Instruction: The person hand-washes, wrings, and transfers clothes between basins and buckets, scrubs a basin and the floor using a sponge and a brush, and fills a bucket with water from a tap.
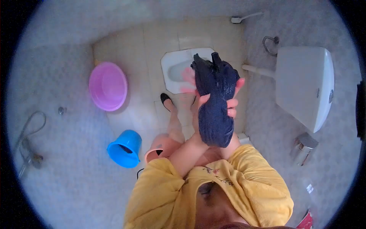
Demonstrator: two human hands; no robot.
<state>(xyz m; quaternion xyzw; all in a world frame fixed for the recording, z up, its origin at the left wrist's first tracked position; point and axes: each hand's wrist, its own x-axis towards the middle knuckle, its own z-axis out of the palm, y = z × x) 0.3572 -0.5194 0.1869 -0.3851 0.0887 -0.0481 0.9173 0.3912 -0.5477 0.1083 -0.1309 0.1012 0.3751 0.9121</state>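
Note:
A bunched dark navy cloth [216, 126] hangs lengthwise in front of my chest, thick and folded, with loose ends at the top. My left hand [204, 100] grips its left side, the wrist partly behind the cloth. On the right side my right hand [239, 86] closes around it near the upper part. Fingers overlap behind the bundle, so much of both palms is hidden. Pinkish blurred fingers also show to the left of the cloth, over the squat toilet [164, 68] set in the floor.
A pink basin [108, 86] stands at the left wall. Near my legs are a blue bucket [127, 147] with something dark inside and a peach bucket [162, 145]. A white cistern [301, 86], a metal paper holder [305, 148] and a shower hose [30, 122] are on the walls. A white brush [237, 20] lies at the back.

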